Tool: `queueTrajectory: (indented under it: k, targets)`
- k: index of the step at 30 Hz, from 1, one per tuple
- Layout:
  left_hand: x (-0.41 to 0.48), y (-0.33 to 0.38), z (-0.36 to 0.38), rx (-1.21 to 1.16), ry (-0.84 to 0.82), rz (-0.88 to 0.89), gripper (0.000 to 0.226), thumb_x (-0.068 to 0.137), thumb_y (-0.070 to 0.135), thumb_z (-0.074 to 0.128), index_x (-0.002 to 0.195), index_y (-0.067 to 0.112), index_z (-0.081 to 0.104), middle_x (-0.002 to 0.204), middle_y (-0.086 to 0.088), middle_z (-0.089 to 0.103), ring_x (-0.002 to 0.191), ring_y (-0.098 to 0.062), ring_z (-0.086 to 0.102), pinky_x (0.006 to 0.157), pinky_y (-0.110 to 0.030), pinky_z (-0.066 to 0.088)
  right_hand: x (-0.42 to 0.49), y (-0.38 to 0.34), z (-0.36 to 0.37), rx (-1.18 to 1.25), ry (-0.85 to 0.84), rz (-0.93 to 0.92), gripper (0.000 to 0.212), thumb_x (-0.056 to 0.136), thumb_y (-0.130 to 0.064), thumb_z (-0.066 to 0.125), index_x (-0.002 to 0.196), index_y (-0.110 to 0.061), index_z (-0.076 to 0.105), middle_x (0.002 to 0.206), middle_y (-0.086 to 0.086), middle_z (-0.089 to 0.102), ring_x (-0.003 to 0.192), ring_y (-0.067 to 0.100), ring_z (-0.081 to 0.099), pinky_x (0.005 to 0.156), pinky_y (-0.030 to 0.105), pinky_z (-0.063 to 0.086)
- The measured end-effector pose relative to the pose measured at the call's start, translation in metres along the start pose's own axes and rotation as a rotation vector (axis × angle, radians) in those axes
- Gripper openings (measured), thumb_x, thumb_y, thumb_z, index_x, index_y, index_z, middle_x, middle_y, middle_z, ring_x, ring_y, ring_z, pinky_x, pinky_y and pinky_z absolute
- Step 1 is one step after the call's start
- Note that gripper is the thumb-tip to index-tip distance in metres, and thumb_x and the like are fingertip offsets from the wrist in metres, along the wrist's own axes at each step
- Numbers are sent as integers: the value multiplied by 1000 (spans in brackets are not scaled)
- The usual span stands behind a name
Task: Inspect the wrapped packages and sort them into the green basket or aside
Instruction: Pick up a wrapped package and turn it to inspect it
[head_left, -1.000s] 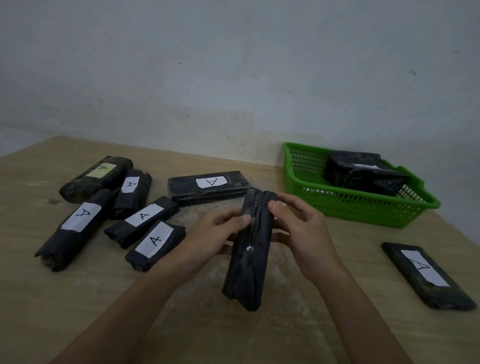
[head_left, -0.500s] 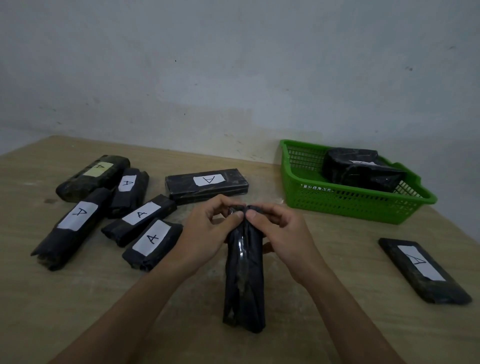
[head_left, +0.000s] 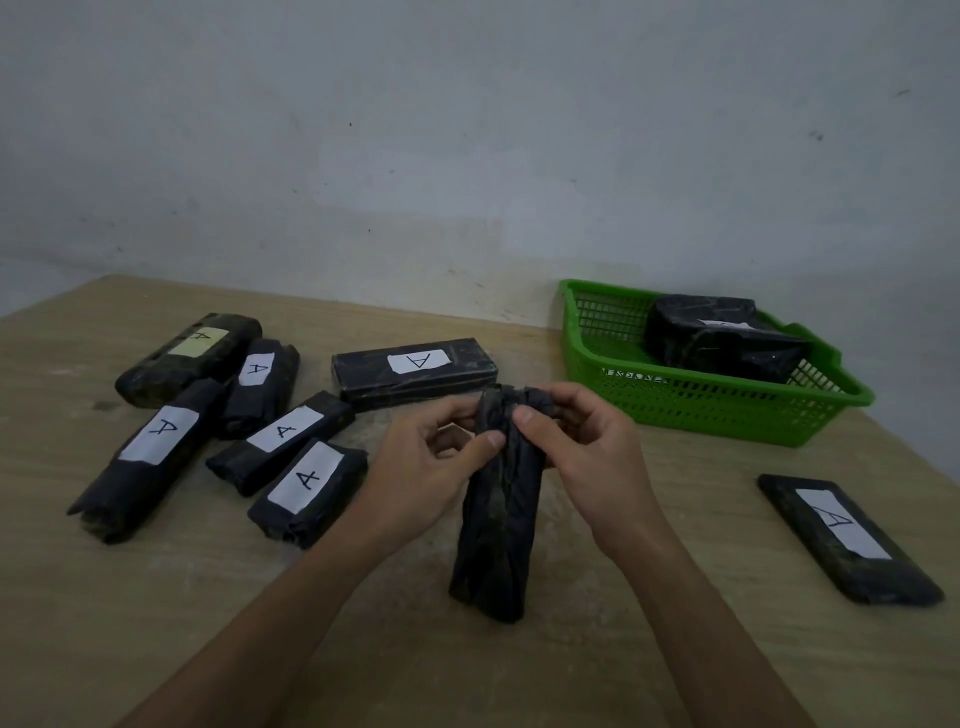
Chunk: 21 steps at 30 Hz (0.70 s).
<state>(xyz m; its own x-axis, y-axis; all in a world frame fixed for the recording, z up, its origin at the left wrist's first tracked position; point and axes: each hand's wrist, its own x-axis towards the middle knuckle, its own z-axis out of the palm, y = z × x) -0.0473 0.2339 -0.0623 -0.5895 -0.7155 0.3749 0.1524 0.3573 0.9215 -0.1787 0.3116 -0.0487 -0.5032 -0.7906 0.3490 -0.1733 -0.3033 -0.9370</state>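
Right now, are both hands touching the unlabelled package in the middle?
Touching. The head view shows the left hand and right hand pinching the top end of the black package, thumbs pressed on its wrap.

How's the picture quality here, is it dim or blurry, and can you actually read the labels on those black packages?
Head view: dim, flat light with no glare and only faint shadows; wide-angle bending stretches the edges. The flat package behind the hands shows a clear A; the held package, gripped by the left hand and right hand, shows no label; the label on the basket's package is unreadable.
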Motion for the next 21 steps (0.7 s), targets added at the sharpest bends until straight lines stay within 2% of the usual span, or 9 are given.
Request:
queueTrajectory:
  k: [2,6,7,10,12,14,16,19,21]
  targets:
    - [0,1,-2,-38,-18,2,24,82,11,66,101,26,65,100,4,71,95,-22,66,85,-34,56,2,-4,-4,1,-44,-18,19,82,-3,67,98,-14,68,86,2,71,77,13,62,61,19,52]
    - [2,10,-6,-40,-186,-24,22,84,30,52,105,30,59,97,13,68,89,4,63,73,-11,50,10,-7,-20,188,-170,-26,28,80,-5,68,106,-12,63,94,-2,73,88,12,66,72,25,55]
    - [3,12,-6,-45,-241,-43,23,85,33,49,106,30,59,99,10,68,87,4,63,71,-10,49,13,-8,-26,266,-191,-24,33,75,-11,71,108,-12,63,96,-3,73,90,13,66,75,26,55]
    - [13,20,0,-22,-374,-69,24,91,35,46,110,29,59,110,-19,61,86,-11,63,69,-15,52,23,-14,-47,397,-257,-27,43,69,-25,78,109,-15,67,107,5,71,100,18,65,85,32,54]
    - [27,24,7,32,-398,-55,28,87,36,47,112,30,58,105,-18,59,81,-15,65,68,-23,56,29,-18,-63,399,-267,-36,41,70,-25,77,110,-18,68,113,8,69,105,21,63,87,35,54]
    - [44,29,16,152,-358,-33,32,83,38,57,115,37,55,104,-5,60,84,-16,66,72,-31,58,36,-26,-79,341,-211,-51,40,72,-25,75,111,-19,68,117,8,67,109,23,62,88,39,53]
    - [63,37,28,312,-292,35,39,81,36,67,118,37,54,104,6,59,87,-15,63,70,-28,57,46,-37,-99,162,-72,-86,33,76,-20,71,109,-21,68,109,1,71,105,19,64,86,41,54]
    - [95,46,55,439,-209,156,43,78,28,73,117,25,58,104,6,59,88,-12,60,61,-24,53,64,-50,-134,-150,104,-123,29,87,-1,59,104,-24,66,95,-7,73,94,14,67,80,35,58]
    - [122,47,76,567,-184,233,46,75,29,75,117,21,59,104,5,56,91,-12,55,68,-23,46,77,-55,-162,-258,183,-115,29,89,-1,58,100,-26,66,92,-9,73,90,15,68,75,30,59]
